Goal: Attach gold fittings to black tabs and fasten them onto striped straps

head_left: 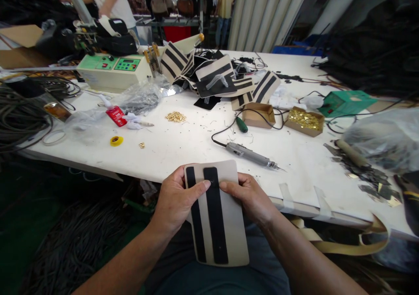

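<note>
A beige panel with two black stripes (234,225) is held between my hands over my lap, in front of the table edge. My left hand (178,199) grips its left side, the thumb lying on the wider black stripe. On the opposite side my right hand (253,194) is closed on the panel, thumb tip at the same stripe near a small mark. My other fingers are hidden behind the panel. Beyond it on the table lies a grey electric screwdriver (250,154) with a cable.
Small brass parts (176,117) lie in a heap, near yellow tape (116,141) and a red bottle (116,115). Cardboard boxes (258,115) and a green-handled tool (241,125) are farther right. Striped panels (216,70) pile up behind, beside a control machine (111,70). People stand in the background.
</note>
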Demonstrator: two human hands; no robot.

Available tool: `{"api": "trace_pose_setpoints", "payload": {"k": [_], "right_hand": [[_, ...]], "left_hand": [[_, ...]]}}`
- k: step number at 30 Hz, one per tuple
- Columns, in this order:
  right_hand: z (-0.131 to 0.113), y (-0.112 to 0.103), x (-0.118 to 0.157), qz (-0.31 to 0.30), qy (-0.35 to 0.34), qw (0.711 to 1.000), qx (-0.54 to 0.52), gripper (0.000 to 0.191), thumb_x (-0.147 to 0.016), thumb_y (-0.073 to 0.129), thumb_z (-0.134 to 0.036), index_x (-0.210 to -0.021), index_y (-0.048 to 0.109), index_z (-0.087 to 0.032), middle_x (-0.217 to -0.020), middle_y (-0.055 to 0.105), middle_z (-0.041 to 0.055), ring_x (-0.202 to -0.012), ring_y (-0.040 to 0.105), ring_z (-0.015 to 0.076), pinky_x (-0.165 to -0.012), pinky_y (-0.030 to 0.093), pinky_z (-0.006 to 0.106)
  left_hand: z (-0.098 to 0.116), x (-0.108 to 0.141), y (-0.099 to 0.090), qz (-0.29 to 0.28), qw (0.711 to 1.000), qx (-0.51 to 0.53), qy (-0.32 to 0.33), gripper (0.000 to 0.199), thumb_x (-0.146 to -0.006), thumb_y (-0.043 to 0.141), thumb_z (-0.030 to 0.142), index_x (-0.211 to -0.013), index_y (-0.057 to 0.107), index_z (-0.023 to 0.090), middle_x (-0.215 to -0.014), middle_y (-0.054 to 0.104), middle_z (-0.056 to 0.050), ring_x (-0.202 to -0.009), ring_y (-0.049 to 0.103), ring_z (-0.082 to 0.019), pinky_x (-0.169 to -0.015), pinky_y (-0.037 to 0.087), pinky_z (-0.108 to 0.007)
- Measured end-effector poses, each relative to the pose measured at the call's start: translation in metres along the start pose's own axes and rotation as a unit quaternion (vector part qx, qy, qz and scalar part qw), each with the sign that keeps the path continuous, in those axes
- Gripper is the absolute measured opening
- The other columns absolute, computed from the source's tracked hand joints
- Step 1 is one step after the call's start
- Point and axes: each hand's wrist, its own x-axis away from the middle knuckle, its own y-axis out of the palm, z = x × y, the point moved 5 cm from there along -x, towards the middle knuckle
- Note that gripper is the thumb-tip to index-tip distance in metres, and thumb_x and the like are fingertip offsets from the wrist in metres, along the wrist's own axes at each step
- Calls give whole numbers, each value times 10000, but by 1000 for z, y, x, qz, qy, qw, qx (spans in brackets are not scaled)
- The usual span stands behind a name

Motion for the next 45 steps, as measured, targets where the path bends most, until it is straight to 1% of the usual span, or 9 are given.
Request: {"api": "trace_pose_setpoints", "payload": {"k": [2,7,11,16,23,28,33,40,45], "right_hand": [[-5,0,-1,0,-2,1000,12,370,-793,862,-469,-947,773,-145,-835,764,53,-668,682,172,-600,511,262],[-7,3,-2,42,6,999,34,404,-763,870,-518,-854,742,-146,-778,742,48,-621,660,172,-558,501,265],[0,6,-2,47,16,999,-4,391,-783,848,-524,-820,716,-158,-744,733,39,-611,663,180,-546,499,269],[7,3,-4,66,12,996,-51,378,-749,881,-491,-812,715,-157,-732,732,33,-594,661,170,-544,501,263],[12,5,-9,17,44,986,-163,386,-692,932,-423,-894,749,-149,-786,776,47,-630,702,172,-625,562,283],[18,6,-10,-22,53,972,-228,379,-720,919,-364,-979,769,-131,-845,804,79,-688,741,185,-684,603,292],[23,6,-8,-37,67,959,-272,317,-743,893,-307,-961,771,-111,-821,803,78,-676,736,167,-704,609,274],[25,-2,-6,-37,72,957,-280,342,-744,890,-310,-999,773,-114,-838,808,84,-700,746,181,-716,610,286],[23,-20,-10,-8,41,977,-210,347,-718,898,-366,-941,767,-134,-832,798,71,-715,732,186,-703,586,293]], "left_hand": [[0,-1,1,-8,1000,-4,-4,361,-759,882,292,-1058,719,174,-894,790,-31,-768,723,-173,-712,608,-274],[0,-3,3,-8,1000,-13,-11,365,-755,882,285,-1063,724,169,-893,794,-32,-766,728,-174,-712,610,-275],[-1,-3,4,3,1000,-5,-18,365,-733,905,291,-1030,731,168,-892,803,-30,-761,737,-174,-725,619,-283],[-3,-3,6,2,999,11,-32,360,-725,920,304,-1015,753,171,-885,818,-41,-757,755,-185,-723,634,-301],[-2,-5,15,-2,998,23,-54,380,-718,926,327,-1032,782,169,-945,832,-65,-824,789,-232,-801,660,-374],[-2,-5,22,10,997,22,-72,378,-708,916,311,-1025,776,160,-879,824,-56,-732,769,-206,-729,657,-347],[-4,-4,26,11,996,16,-86,344,-705,911,298,-985,775,154,-872,825,-60,-734,771,-207,-712,649,-326],[-6,-6,35,7,996,14,-93,345,-699,920,300,-977,777,154,-825,812,-44,-732,774,-211,-712,647,-320],[-18,-15,36,-2,994,1,-105,383,-692,926,303,-1005,768,148,-865,822,-57,-735,773,-205,-738,645,-330]]}}
